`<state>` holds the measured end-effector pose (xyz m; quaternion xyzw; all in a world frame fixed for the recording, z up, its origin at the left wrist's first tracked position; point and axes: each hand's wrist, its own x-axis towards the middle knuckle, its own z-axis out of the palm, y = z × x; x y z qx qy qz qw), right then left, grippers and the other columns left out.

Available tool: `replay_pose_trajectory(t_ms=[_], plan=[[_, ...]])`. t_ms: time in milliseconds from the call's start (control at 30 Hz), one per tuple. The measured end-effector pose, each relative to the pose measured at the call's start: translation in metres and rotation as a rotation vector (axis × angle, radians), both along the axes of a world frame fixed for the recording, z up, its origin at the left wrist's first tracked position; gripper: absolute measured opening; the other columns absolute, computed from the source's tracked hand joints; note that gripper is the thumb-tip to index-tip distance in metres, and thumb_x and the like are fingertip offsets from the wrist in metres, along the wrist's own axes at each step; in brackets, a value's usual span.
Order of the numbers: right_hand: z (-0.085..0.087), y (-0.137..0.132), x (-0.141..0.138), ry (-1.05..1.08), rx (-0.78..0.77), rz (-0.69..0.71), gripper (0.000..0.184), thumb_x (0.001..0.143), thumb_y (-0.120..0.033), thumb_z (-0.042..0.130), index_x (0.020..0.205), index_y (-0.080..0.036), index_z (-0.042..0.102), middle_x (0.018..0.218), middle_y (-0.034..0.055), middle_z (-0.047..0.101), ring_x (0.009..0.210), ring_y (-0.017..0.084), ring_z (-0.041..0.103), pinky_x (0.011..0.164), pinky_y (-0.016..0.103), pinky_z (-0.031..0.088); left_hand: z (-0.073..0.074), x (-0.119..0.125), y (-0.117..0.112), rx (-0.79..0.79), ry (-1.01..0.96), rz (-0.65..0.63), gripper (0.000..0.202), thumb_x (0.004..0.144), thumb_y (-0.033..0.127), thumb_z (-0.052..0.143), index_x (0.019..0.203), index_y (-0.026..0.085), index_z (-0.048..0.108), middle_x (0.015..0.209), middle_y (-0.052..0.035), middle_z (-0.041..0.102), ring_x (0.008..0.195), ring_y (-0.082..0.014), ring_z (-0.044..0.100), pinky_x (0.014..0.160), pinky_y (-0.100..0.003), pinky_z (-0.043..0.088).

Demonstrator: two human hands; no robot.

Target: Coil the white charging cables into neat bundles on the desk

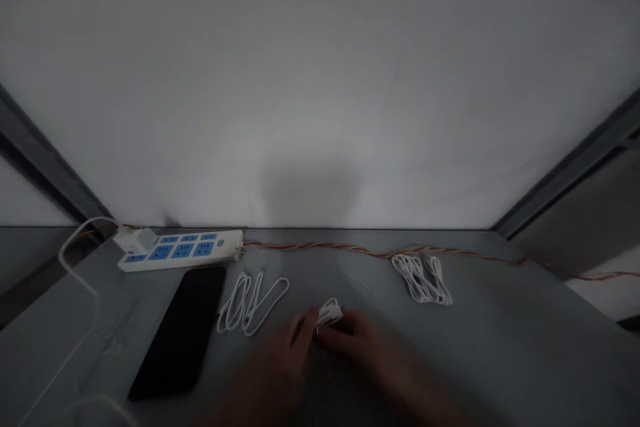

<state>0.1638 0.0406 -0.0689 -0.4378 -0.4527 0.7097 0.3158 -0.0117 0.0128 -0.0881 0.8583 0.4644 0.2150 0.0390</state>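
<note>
Between my two hands, near the front middle of the grey table, is a small bundled white cable point(330, 311). The fingers of my left hand point(296, 345) pinch it from the left. My right hand point(353, 335) grips the other side, its thumb and fingers closed around the bundle. A pale connector seems to show at the bundle's right end, but it is too dark to make out its kind. Left of my hands lies a loosely folded white cable point(253, 303). Another coiled white cable point(423, 279) rests farther off to the right.
A white power strip point(231, 247) with blue sockets stands at the back left, a white charger point(143, 239) plugged in. A black phone or tablet point(180, 333) lies before it. Twisted red-yellow wire point(320, 245) runs along the back edge by the white wall. A white cord point(80, 273) trails down the left.
</note>
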Motion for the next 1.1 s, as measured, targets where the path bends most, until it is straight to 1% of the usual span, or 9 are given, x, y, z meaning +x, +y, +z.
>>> replay_pose_trajectory(t_ms=[133, 267, 533, 667, 800, 933, 1000, 1067, 1100], plan=[[-0.005, -0.001, -0.002, 0.040, -0.089, -0.115, 0.046, 0.074, -0.059, 0.071, 0.083, -0.014, 0.069, 0.066, 0.0008, 0.065, 0.056, 0.014, 0.060, 0.058, 0.027, 0.047, -0.010, 0.002, 0.002, 0.189, 0.091, 0.040, 0.049, 0.087, 0.000, 0.031, 0.132, 0.005, 0.049, 0.100, -0.0160, 0.072, 0.078, -0.0225, 0.072, 0.064, -0.032, 0.059], [-0.007, 0.002, -0.003, 0.043, -0.064, -0.008, 0.048, 0.068, -0.059, 0.076, 0.078, -0.013, 0.070, 0.064, 0.0013, 0.065, 0.053, 0.013, 0.059, 0.058, 0.026, 0.046, -0.011, 0.006, 0.001, 0.306, 0.157, 0.052, 0.047, 0.087, -0.002, 0.028, 0.127, 0.005, 0.052, 0.097, -0.0161, 0.073, 0.071, -0.0204, 0.071, 0.058, -0.027, 0.057], [-0.006, 0.003, -0.005, 0.051, -0.117, 0.017, 0.049, 0.066, -0.059, 0.077, 0.073, -0.011, 0.071, 0.063, 0.0040, 0.068, 0.058, 0.015, 0.064, 0.061, 0.026, 0.049, -0.011, 0.007, -0.002, 0.219, 0.168, 0.095, 0.050, 0.085, 0.000, 0.035, 0.132, 0.006, 0.052, 0.099, -0.0144, 0.073, 0.063, -0.0174, 0.069, 0.053, -0.024, 0.052], [-0.004, 0.000, -0.011, -0.073, 0.002, -0.025, 0.056, 0.069, -0.066, 0.069, 0.074, -0.011, 0.071, 0.062, 0.0040, 0.068, 0.055, 0.015, 0.063, 0.058, 0.027, 0.048, -0.009, 0.008, -0.003, 0.198, 0.261, 0.126, 0.055, 0.080, -0.003, 0.041, 0.133, 0.006, 0.054, 0.097, -0.0135, 0.073, 0.061, -0.0179, 0.068, 0.050, -0.025, 0.051], [-0.003, -0.003, -0.016, -0.303, 0.192, -0.105, 0.049, 0.082, -0.059, 0.061, 0.078, -0.011, 0.071, 0.073, 0.0071, 0.070, 0.067, 0.018, 0.063, 0.059, 0.027, 0.045, -0.014, 0.012, -0.003, 0.203, 0.273, 0.170, 0.057, 0.078, -0.005, 0.041, 0.132, 0.005, 0.054, 0.104, -0.0156, 0.073, 0.054, -0.0168, 0.067, 0.047, -0.025, 0.050], [0.001, -0.001, -0.012, -0.408, 0.323, -0.135, 0.039, 0.087, -0.048, 0.058, 0.082, -0.012, 0.070, 0.078, 0.0072, 0.069, 0.073, 0.019, 0.061, 0.066, 0.029, 0.045, -0.012, 0.012, -0.001, 0.151, 0.175, 0.116, 0.055, 0.083, 0.000, 0.039, 0.137, 0.004, 0.046, 0.113, -0.0192, 0.070, 0.070, -0.0214, 0.072, 0.055, -0.028, 0.056], [0.006, 0.002, -0.006, -0.368, 0.318, -0.081, 0.037, 0.086, -0.048, 0.059, 0.078, -0.014, 0.069, 0.071, 0.0040, 0.065, 0.068, 0.018, 0.059, 0.063, 0.028, 0.044, -0.002, 0.006, -0.001, 0.092, 0.062, 0.032, 0.056, 0.088, 0.011, 0.045, 0.143, 0.006, 0.037, 0.118, -0.0195, 0.069, 0.086, -0.0246, 0.072, 0.066, -0.032, 0.059], [0.013, 0.005, 0.003, -0.260, 0.264, 0.014, 0.036, 0.086, -0.049, 0.061, 0.076, -0.016, 0.068, 0.066, 0.0007, 0.061, 0.063, 0.015, 0.057, 0.061, 0.027, 0.043, 0.012, -0.004, -0.002, 0.026, -0.067, -0.078, 0.065, 0.088, 0.022, 0.051, 0.148, 0.014, 0.029, 0.129, -0.0155, 0.064, 0.104, -0.0253, 0.067, 0.084, -0.035, 0.058], [0.016, 0.006, 0.008, -0.186, 0.225, 0.061, 0.035, 0.085, -0.050, 0.062, 0.077, -0.016, 0.068, 0.066, -0.0003, 0.061, 0.063, 0.014, 0.056, 0.061, 0.026, 0.043, 0.019, -0.010, -0.002, 0.001, -0.127, -0.124, 0.064, 0.088, 0.022, 0.051, 0.147, 0.016, 0.029, 0.130, -0.0128, 0.063, 0.108, -0.0240, 0.065, 0.088, -0.034, 0.057]])
